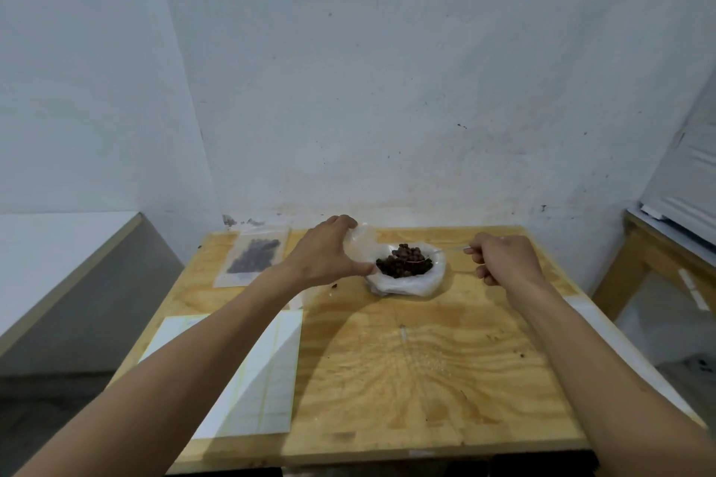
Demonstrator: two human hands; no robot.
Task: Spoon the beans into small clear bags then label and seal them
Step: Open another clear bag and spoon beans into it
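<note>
Left hand point(327, 252): we see it at the L rim of the bean pile, thumb and fingers curled round a small clear bag point(362, 240), holding its mouth up beside the pile.
Right hand point(503, 257): fingers curled tight on the handle of a spoon point(445, 250); handle runs L from the fist twd the pile.
Spoon bowl: sits in/over the R side of the beans w/ a few on it, we think; too blurred to be sure.
Beans point(405, 263): dark heap on a white plastic sheet point(407, 285), mid-back of the wooden table point(387, 379), btwn our two hands; bag touches the pile's L edge, spoon comes in from the R.
Filled bag point(253, 257): flat, back-L of table, well apart from L hand.
Label sheet point(267, 379): white gridded paper, front-L, partly under our L forearm.
Stray bean point(334, 286): on the table just beside the sheet's L edge.
</note>
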